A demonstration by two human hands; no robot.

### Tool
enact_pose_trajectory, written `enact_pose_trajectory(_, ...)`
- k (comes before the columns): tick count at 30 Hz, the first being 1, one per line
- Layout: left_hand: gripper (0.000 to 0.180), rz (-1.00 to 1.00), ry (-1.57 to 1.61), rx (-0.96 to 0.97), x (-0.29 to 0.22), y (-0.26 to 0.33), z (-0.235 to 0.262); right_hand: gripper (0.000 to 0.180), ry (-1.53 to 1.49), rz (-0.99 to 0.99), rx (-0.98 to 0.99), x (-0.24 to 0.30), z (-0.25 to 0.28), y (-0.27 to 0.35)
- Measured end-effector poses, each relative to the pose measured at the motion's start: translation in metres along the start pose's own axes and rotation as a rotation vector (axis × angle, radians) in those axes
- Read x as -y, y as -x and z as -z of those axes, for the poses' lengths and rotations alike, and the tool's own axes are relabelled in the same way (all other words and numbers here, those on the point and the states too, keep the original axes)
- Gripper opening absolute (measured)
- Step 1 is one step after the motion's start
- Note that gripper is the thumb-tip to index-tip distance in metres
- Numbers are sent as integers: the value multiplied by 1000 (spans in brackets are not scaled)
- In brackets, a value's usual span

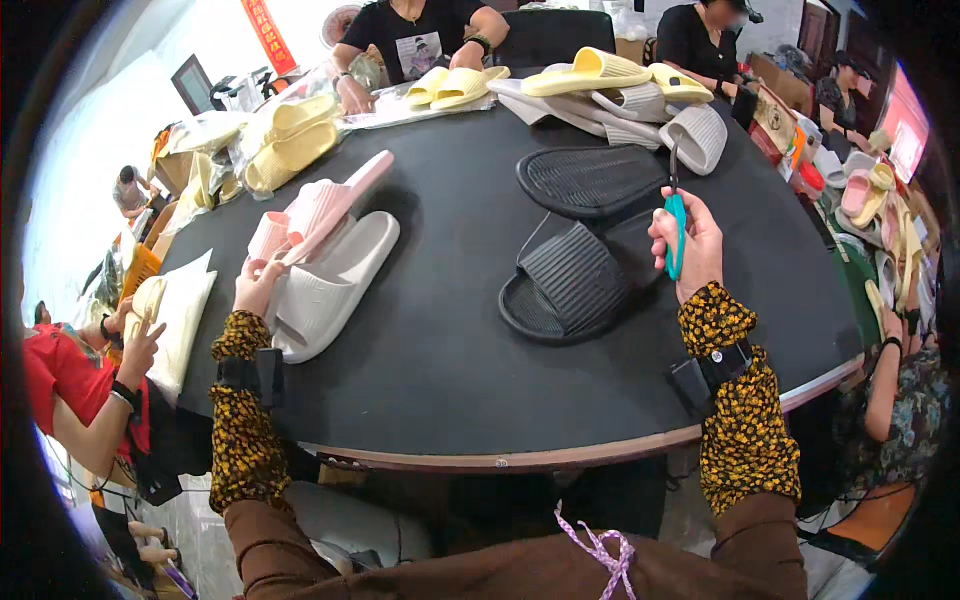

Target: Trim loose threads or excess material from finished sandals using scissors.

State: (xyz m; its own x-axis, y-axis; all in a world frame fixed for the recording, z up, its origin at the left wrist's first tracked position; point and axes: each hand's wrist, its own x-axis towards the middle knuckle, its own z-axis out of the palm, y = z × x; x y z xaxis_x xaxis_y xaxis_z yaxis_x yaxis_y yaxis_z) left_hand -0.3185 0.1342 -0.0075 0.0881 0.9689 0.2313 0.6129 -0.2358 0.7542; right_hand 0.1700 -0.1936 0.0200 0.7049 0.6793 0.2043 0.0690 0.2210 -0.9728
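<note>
Pale pink slippers [318,208], ridged across the strap, lie at ten o'clock on the tabletop, the longer visible sole tilted on edge, its heel toward one o'clock. Against them, nearer nine, a pale grey slipper [345,285] rests sole down, heel likewise toward one. Scissors [676,238] with teal handles stand raised between two and three o'clock, dark tip toward twelve.

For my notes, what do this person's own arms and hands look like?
The left hand and right hand are bare. Both arms have brown sleeves, then black oversleeves with a yellow floral print. Over these, each forearm carries a black strap with a dark boxy device; the right strap bears a small round white marking.
</note>
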Motion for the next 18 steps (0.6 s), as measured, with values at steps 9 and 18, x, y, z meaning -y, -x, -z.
enact_pose_trajectory(9, 39, -3, 281, 223, -129, 88, -78, 38, -70, 10, -6, -2, 2, -2)
enact_pose_trajectory(18, 41, -196, 163, 295, -170, 110, -148, 37, -81, 77, -5, 3, -1, -3)
